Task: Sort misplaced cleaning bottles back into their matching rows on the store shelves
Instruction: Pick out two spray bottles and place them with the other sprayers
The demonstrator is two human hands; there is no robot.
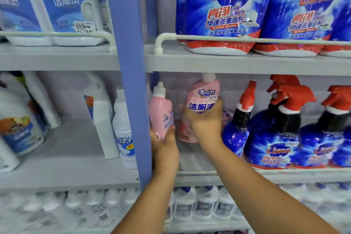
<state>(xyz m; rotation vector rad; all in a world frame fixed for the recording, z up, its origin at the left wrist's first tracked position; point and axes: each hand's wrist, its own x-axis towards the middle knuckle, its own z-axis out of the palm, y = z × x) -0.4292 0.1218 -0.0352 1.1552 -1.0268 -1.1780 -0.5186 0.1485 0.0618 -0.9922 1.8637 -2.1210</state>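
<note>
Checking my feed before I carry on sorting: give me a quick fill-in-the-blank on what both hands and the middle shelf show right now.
1. Each hand grips a bottle whose body is coloured ____: the left hand holds the left pink bottle, the right hand the right pink bottle.
2. The spray bottles right of the hands have triggers coloured ____.
3. The upright post beside the left hand is coloured ____.
4. The pouches above carry the brand word ____.

Missing words: pink; red; blue; Limn

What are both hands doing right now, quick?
Left hand: gripping the smaller pink bottle from below.
Right hand: wrapped round the larger pink bottle at mid-body.
</note>
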